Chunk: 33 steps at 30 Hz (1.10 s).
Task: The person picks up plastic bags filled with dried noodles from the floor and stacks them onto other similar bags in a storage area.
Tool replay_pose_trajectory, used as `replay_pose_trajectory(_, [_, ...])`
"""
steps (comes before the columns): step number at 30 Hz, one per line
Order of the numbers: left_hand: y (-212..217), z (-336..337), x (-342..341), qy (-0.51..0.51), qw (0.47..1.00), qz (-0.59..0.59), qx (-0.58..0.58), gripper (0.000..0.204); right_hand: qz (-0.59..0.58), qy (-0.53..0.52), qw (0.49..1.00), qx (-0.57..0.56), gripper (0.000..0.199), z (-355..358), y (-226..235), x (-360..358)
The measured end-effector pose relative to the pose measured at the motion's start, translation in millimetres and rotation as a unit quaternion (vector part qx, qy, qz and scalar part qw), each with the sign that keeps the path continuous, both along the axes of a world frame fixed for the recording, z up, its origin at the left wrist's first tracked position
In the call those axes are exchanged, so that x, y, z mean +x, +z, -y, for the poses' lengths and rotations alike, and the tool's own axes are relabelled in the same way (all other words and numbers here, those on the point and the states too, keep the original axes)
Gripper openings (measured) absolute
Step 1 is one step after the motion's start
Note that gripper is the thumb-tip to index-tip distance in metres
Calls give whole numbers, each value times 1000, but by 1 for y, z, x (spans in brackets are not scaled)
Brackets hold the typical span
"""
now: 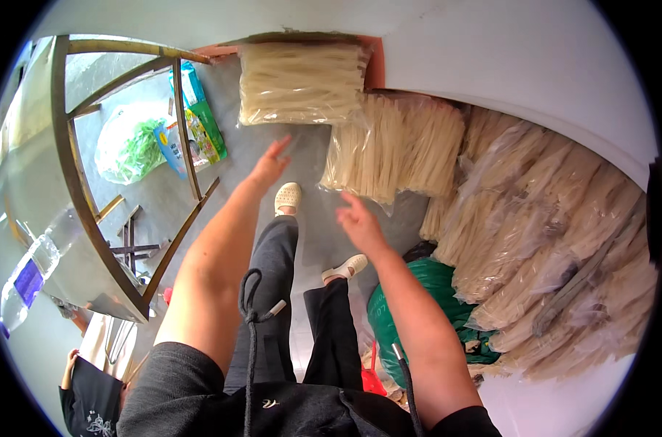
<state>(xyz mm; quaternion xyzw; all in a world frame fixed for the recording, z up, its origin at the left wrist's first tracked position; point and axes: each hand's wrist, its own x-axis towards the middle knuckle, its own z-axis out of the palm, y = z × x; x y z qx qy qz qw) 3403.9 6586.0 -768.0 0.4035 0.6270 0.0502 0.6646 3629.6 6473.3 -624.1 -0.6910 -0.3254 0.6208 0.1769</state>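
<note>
Both hands are stretched forward, empty, fingers spread. The left hand (270,166) hovers near a bagged noodle bundle (302,82) lying on the grey floor (229,182); the right hand (360,222) is close to a second bundle (393,149). More bags (549,240) are heaped along the right wall. A green sack (425,291) lies beside the right forearm. A plastic bottle (32,273) rests on the metal table (36,167) at left.

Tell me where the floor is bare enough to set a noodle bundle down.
Bare grey floor lies between the metal frame, the top noodle bundle and the left hand. The right hand side is crowded: bagged bundles and a green sack fill it.
</note>
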Motion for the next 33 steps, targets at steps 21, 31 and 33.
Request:
replay_pose_trajectory(21, [226, 130, -82, -136, 988, -58, -53, 32, 115, -98, 987, -52, 23, 252, 190, -32])
replay_pose_trajectory(31, [342, 266, -22, -378, 924, 47, -36, 28, 233, -264, 928, 122, 22, 421, 288, -50])
replay_pose_trajectory(33, [346, 302, 2, -469, 881, 58, -33, 28, 255, -305, 916, 55, 23, 481, 299, -65])
